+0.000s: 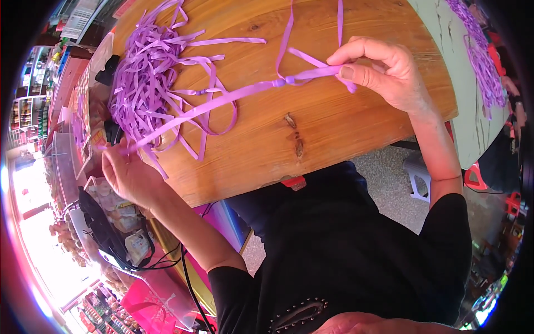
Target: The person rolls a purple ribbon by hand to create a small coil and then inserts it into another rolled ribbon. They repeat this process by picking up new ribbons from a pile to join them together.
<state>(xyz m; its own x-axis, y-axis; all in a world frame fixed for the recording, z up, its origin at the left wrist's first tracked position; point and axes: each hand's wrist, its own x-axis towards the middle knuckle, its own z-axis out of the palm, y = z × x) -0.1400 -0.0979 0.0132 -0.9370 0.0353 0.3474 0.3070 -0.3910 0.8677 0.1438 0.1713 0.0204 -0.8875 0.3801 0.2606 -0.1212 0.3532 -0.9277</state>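
A purple ribbon [217,102] runs slantwise over the wooden table, pulled fairly straight between my two hands. At the left table edge, my left hand [127,175] is closed on its lower end; the fingertips are partly blurred. My right hand [384,72] pinches the ribbon between thumb and forefinger, higher up on the right. Close to the right fingers, a small darker purple knot or bead [283,82] sits on the ribbon. From there, a loop of ribbon [287,39] goes up past the top of the view. Short tails stick out around the right fingertips.
A large tangled heap of purple ribbons [146,78] lies on the table's [256,150] left part. More purple ribbons [483,61] rest on a pale marble-look table [467,133] at right. A stool [418,177] stands below. Black cables [183,273] hang at lower left.
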